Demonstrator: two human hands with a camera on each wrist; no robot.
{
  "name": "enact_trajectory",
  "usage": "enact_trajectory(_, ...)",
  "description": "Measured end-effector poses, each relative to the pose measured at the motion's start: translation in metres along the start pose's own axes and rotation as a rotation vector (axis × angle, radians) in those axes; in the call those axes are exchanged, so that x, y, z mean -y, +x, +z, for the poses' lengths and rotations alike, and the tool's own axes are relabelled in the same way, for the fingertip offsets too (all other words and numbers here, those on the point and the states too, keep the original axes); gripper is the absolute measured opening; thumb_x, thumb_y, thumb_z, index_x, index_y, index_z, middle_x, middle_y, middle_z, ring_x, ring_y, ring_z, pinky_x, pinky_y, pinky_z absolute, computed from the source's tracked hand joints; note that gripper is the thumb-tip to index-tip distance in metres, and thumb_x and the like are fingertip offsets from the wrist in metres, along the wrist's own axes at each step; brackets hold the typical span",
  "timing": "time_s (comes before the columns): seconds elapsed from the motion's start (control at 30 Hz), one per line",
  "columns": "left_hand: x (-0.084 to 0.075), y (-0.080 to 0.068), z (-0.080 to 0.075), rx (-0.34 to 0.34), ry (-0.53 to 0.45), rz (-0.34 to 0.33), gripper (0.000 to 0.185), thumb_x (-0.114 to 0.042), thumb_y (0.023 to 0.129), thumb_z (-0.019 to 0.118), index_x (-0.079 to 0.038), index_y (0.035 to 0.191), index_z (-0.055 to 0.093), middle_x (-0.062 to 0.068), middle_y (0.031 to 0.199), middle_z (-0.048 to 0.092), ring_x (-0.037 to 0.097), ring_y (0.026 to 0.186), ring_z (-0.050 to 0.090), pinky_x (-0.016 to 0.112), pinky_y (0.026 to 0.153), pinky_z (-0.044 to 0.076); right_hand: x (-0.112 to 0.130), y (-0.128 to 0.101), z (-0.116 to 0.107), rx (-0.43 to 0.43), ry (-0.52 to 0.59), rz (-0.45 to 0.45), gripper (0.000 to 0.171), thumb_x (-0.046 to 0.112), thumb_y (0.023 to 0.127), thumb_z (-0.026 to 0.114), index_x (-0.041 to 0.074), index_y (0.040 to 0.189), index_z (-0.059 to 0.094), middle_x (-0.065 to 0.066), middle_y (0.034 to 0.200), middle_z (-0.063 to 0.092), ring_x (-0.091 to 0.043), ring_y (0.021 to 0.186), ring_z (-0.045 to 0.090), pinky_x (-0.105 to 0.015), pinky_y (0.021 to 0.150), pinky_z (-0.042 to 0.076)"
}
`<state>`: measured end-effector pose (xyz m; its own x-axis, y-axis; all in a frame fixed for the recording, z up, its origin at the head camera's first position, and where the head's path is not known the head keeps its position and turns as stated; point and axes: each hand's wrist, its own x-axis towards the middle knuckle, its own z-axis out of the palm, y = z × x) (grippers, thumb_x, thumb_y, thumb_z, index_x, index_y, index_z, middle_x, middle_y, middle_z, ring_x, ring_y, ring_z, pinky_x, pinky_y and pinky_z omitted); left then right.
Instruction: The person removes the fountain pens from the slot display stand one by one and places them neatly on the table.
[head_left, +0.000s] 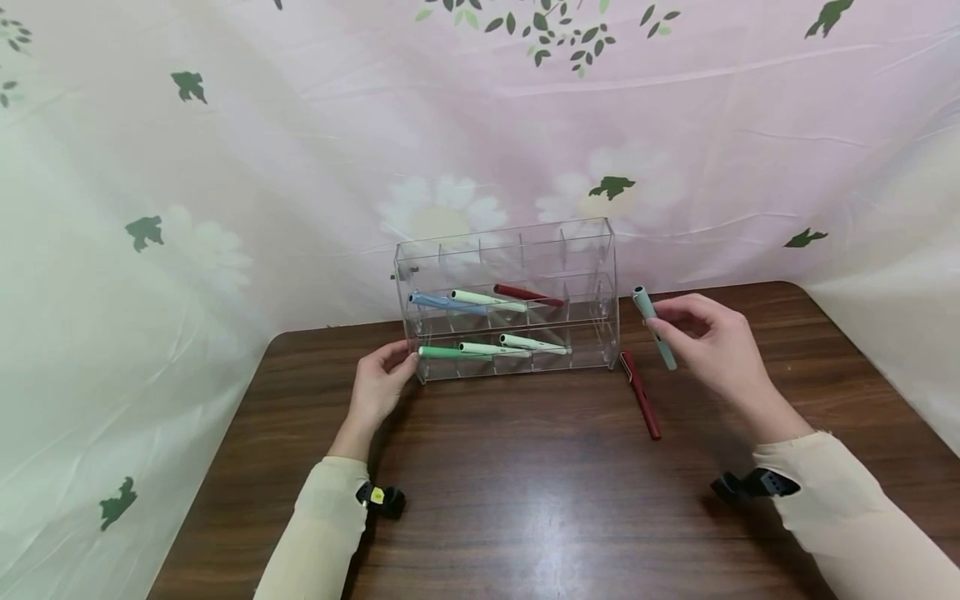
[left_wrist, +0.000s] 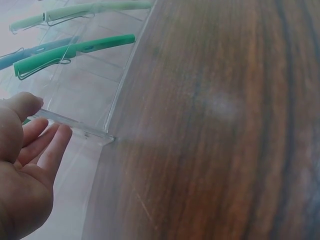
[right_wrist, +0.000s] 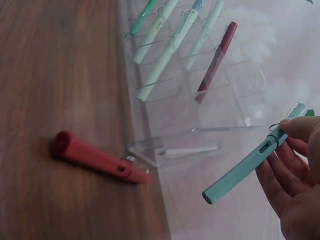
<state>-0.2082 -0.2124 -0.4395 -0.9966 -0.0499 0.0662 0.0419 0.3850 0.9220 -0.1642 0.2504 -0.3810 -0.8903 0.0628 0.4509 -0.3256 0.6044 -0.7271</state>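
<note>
Teal pen (head_left: 654, 327): slim, pale blue-green barrel, matte finish, with a wire clip and a small slot visible near one end in the right-wrist view (right_wrist: 254, 157). It is pinched between thumb and fingertips of the right hand (head_left: 712, 342), held clear of the table (head_left: 525, 483) and tilted, upper end leaning toward the clear acrylic organizer (head_left: 592, 250). The right hand's fingers are curled lightly around the barrel; remaining fingers are relaxed behind it.

Red pen (head_left: 641, 393) lies flat on the table just below and to the inside of the right hand, one end close to the organizer's near corner; in the right-wrist view (right_wrist: 97, 157) it appears just beside the acrylic base, contact not determinable.

Left hand (head_left: 378, 385) rests against the organizer's opposite end wall, fingers near straight, thumb (left_wrist: 20, 107) at the acrylic edge, gripping nothing.

Organizer stands between the two hands, divided into tiers of compartments. Upper occupied tier holds a blue pen (head_left: 438, 302), a pale green pen (head_left: 487, 300) and a dark red pen (head_left: 525, 293). Lower tier holds a green pen (head_left: 450, 352) and two pale mint pens (head_left: 495, 348), all lying slanted.
</note>
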Motion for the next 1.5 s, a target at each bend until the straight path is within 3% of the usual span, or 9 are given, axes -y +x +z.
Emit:
enact_trajectory(0.13, -0.001, -0.001, 0.0, 0.004, 0.005, 0.003, 0.035, -0.01, 0.106, 0.069, 0.005, 0.138, 0.068, 0.026, 0.138, 0.071, 0.035, 0.13, 0.068, 0.014, 0.092, 0.057, -0.009, -0.006, -0.002, 0.029, -0.025, 0.009, 0.019, 0.01, 0.094, 0.084, 0.007, 0.113, 0.082, 0.023, 0.1, 0.071, 0.012, 0.08, 0.063, -0.006, 0.07, 0.05)
enact_trajectory(0.33, -0.002, 0.0, 0.0, 0.01, 0.004, 0.017, 0.036, -0.01, 0.106, 0.069, 0.005, 0.138, 0.068, 0.026, 0.137, 0.071, 0.036, 0.13, 0.069, 0.016, 0.094, 0.058, -0.02, -0.014, -0.002, 0.071, -0.071, 0.035, 0.02, 0.011, 0.096, 0.083, 0.005, 0.115, 0.081, -0.011, 0.105, 0.079, 0.016, 0.08, 0.061, -0.007, 0.068, 0.049)
enact_trajectory(0.43, -0.001, -0.001, 0.0, 0.016, 0.007, 0.018, 0.037, -0.011, 0.107, 0.068, 0.005, 0.139, 0.067, 0.027, 0.137, 0.071, 0.037, 0.13, 0.069, 0.015, 0.094, 0.057, -0.024, -0.017, -0.001, 0.088, -0.081, 0.04, 0.02, 0.012, 0.097, 0.082, 0.004, 0.115, 0.08, -0.019, 0.106, 0.079, 0.016, 0.08, 0.059, -0.008, 0.067, 0.048)
enact_trajectory(0.83, -0.002, -0.002, 0.0, 0.009, -0.023, 0.015, 0.036, -0.007, 0.105, 0.07, 0.007, 0.137, 0.068, 0.028, 0.134, 0.071, 0.036, 0.127, 0.07, 0.011, 0.087, 0.056, -0.035, -0.025, 0.004, 0.146, -0.117, 0.067, 0.019, 0.014, 0.097, 0.082, 0.001, 0.111, 0.08, -0.017, 0.093, 0.082, 0.012, 0.073, 0.059, -0.014, 0.061, 0.048)
enact_trajectory(1.07, -0.001, -0.002, 0.0, 0.011, -0.035, 0.011, 0.037, -0.007, 0.104, 0.07, 0.008, 0.138, 0.067, 0.029, 0.136, 0.07, 0.037, 0.129, 0.069, 0.01, 0.087, 0.055, -0.039, -0.028, 0.008, 0.192, -0.15, 0.132, 0.023, 0.018, 0.098, 0.081, 0.0, 0.112, 0.08, -0.017, 0.092, 0.082, 0.01, 0.073, 0.06, -0.017, 0.061, 0.049)
enact_trajectory(1.5, -0.001, 0.0, 0.0, 0.009, -0.045, 0.007, 0.036, -0.007, 0.104, 0.07, 0.008, 0.137, 0.068, 0.029, 0.136, 0.071, 0.036, 0.128, 0.069, 0.01, 0.088, 0.056, -0.049, -0.027, 0.011, 0.315, -0.229, 0.234, 0.03, 0.023, 0.101, 0.078, -0.004, 0.113, 0.079, -0.016, 0.094, 0.081, -0.011, 0.076, 0.067, -0.025, 0.06, 0.05)
